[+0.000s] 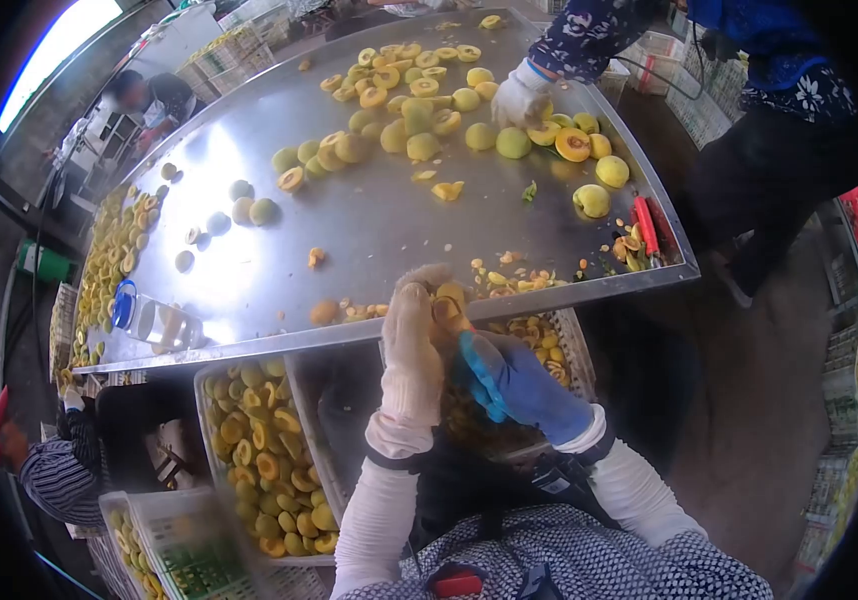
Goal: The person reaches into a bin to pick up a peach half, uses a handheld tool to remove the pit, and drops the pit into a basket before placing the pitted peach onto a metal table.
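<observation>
My left hand [412,345], in a white glove, is closed around a yellow peach piece [450,296] just past the table's near edge. Close beside it, my right hand [524,385] wears a blue glove and has its fingers curled. A narrow orange-brown thing runs from those fingers to the fruit; its kind is not clear. Beneath my hands stands a crate [577,360] with cut peach pieces. Peach scraps and pits [509,280] lie on the metal table [379,245] just beyond. A red-handled tool [646,225] rests at its right corner.
Whole and halved peaches [419,115] spread across the table. A co-worker's white-gloved hand [522,95] touches fruit at the far right. A clear jug with a blue lid [156,322] lies near the left edge. Another full crate [269,450] stands left; a person in stripes [59,480] sits beyond.
</observation>
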A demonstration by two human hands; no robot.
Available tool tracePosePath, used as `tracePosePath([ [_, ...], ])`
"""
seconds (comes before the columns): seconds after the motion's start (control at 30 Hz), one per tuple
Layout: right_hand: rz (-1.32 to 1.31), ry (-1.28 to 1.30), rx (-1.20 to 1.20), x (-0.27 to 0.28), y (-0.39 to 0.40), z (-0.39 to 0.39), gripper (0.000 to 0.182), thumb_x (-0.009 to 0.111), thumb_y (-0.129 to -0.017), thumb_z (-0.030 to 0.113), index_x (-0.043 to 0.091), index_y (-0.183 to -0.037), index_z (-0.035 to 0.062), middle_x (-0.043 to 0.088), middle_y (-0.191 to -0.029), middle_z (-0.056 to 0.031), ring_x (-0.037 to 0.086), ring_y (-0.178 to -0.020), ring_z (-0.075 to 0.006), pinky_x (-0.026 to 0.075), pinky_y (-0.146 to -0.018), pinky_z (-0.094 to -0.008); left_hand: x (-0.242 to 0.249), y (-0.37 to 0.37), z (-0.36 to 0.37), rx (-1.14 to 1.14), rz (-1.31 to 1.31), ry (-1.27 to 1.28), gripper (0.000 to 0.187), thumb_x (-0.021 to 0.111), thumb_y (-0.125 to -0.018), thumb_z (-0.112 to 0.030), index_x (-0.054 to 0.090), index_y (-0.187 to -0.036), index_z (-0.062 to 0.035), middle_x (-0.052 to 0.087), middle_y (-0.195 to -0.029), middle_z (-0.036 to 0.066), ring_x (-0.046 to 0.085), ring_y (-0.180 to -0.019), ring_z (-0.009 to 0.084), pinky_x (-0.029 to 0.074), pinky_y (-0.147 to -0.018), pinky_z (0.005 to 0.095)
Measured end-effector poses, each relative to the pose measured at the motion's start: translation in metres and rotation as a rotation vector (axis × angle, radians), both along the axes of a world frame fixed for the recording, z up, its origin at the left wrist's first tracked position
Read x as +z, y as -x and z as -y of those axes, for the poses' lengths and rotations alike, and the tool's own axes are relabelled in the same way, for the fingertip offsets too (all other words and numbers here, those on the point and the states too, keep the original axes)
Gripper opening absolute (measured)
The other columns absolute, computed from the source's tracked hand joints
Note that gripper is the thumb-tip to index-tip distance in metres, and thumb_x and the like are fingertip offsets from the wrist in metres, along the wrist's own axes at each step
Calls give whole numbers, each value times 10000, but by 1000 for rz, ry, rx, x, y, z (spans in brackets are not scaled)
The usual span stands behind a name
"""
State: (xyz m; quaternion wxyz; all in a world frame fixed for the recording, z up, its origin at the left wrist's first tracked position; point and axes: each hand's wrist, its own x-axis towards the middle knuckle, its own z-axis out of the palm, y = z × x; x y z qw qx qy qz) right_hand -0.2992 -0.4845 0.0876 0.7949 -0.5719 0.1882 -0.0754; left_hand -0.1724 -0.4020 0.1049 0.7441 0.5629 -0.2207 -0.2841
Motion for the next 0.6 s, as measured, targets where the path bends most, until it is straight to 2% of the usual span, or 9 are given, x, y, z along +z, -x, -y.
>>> tracePosePath([
  [0.03, 15, 31, 6, -6, -1, 1, 430, 507, -1112, 394, 655, -952, 23, 546, -715, 0, 494, -616, -96, 415, -569, -294, -4, 0, 0, 0, 0, -1, 335, 435, -1100, -310, 603, -1238, -55, 658, -1024, 126, 623, -938, 197, 511, -857, 297],
  [0.1, 29, 114, -36, -13, -5, -3, 453, 500, -1113, 412, 644, -922, 28, 546, -707, -4, 497, -617, -95, 412, -566, -301, -13, 1, 2, 120, 475, -126, 306, 398, -1096, -205, 619, -1217, -31, 668, -994, 95, 629, -915, 191, 510, -820, 288],
  [0.23, 6, 184, -41, -29, -8, -4, 508, 475, -1113, 460, 628, -871, 41, 554, -695, -10, 501, -600, -95, 403, -550, -300, 6, -2, 1, 58, 487, -253, 222, 448, -1043, -65, 634, -1146, -1, 674, -920, 82, 638, -849, 181, 513, -774, 292],
  [0.3, -47, 98, -20, -23, -3, -5, 521, 467, -1113, 472, 623, -860, 44, 545, -677, -6, 493, -577, -94, 403, -537, -293, 14, -8, 3, -126, 665, -290, 174, 481, -1000, -23, 644, -1054, 2, 665, -850, 90, 640, -782, 183, 515, -737, 297],
  [0.33, -91, 17, 0, -19, -1, -5, 534, 459, -1112, 484, 619, -849, 48, 536, -660, -3, 484, -554, -94, 403, -525, -286, 14, -9, 6, -131, 663, -293, 174, 481, -1000, -23, 644, -1054, 2, 665, -850, 90, 640, -782, 183, 515, -737, 297],
  [0.4, -79, -45, 32, -20, 1, -4, 535, 446, -1108, 519, 601, -842, 81, 510, -626, 13, 465, -515, -82, 386, -492, -269, 15, -11, 11, -218, 360, -339, 189, 504, -987, -77, 685, -970, -24, 652, -814, 70, 569, -687, 152, 463, -626, 276],
  [0.5, -46, -213, 68, -19, 4, -12, 558, 416, -1095, 590, 589, -856, 116, 474, -585, 26, 434, -464, -76, 365, -453, -249, 5, -11, 14, -184, 594, -284, 174, 527, -979, -92, 677, -924, -22, 654, -805, 78, 598, -693, 143, 465, -619, 263],
  [0.57, -30, -315, 76, -20, 7, -14, 584, 399, -1085, 627, 595, -875, 118, 464, -578, 23, 422, -452, -81, 362, -448, -248, 10, -8, 16, -224, 487, -249, 229, 529, -1006, -157, 682, -902, -20, 664, -796, 77, 600, -689, 136, 467, -624, 260],
  [0.6, 13, -484, 134, -21, 11, -14, 597, 401, -1075, 647, 598, -894, 114, 449, -570, 26, 407, -445, -85, 358, -447, -246, 12, -7, 15, -258, 379, -212, 297, 531, -1032, -221, 686, -880, -19, 674, -787, 76, 603, -684, 128, 468, -628, 258],
])
